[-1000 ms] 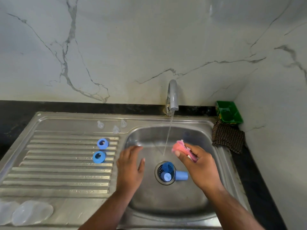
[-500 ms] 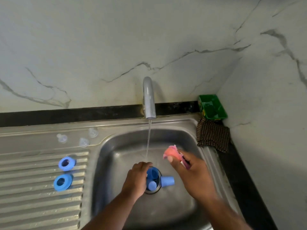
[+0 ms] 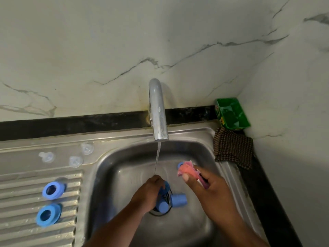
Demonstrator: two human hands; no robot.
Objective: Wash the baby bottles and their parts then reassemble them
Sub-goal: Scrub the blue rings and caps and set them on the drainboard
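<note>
My left hand (image 3: pixel 148 193) reaches down over the drain of the steel sink (image 3: pixel 114 168) and curls round a blue bottle part (image 3: pixel 164 188). A blue cap (image 3: pixel 178 200) and a smaller blue cap (image 3: pixel 163 207) lie by the drain. My right hand (image 3: pixel 211 189) holds a pink sponge (image 3: pixel 186 170) above the basin's right side. Two blue collar rings (image 3: pixel 52 190) (image 3: pixel 47 215) lie on the ribbed drainboard. Three clear teats (image 3: pixel 46 156) (image 3: pixel 75 161) (image 3: pixel 87 148) sit behind them. Water runs from the tap (image 3: pixel 158 111).
A green plastic tub (image 3: pixel 232 114) stands in the back right corner with a brown checked cloth (image 3: pixel 233 147) in front of it. Marble walls close the back and right side. A black counter strip (image 3: pixel 71 125) runs behind the sink.
My left hand has moved from the basin's left side to the drain and closed on the blue part. The view has shifted right and nearer. My right hand keeps the sponge.
</note>
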